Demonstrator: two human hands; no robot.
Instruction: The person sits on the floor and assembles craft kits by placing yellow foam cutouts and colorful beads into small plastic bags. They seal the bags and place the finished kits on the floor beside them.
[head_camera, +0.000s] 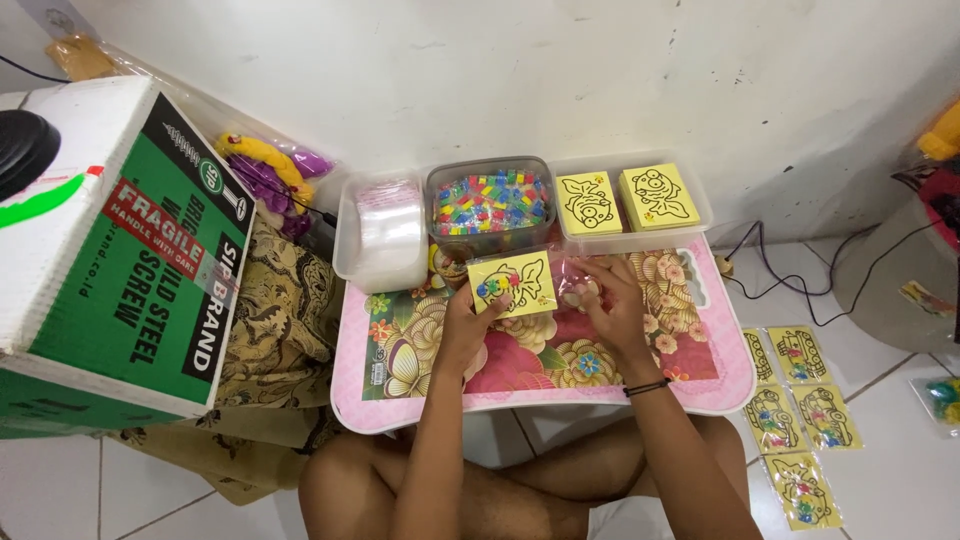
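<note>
My left hand holds a yellow card with a fish outline, a few coloured pieces stuck on its left part, above a small pink floral table. My right hand rests on the table beside the card, fingers bent over a clear plastic bag; whether it grips the bag is unclear. Behind the card stands a clear tub of mixed coloured beads. A white tray to its right holds two stacks of yellow fish cards.
A clear tub of plastic bags sits at the table's back left. A large green and white cardboard box stands on the left over patterned cloth. Several bagged yellow cards lie on the tiled floor at the right, near cables.
</note>
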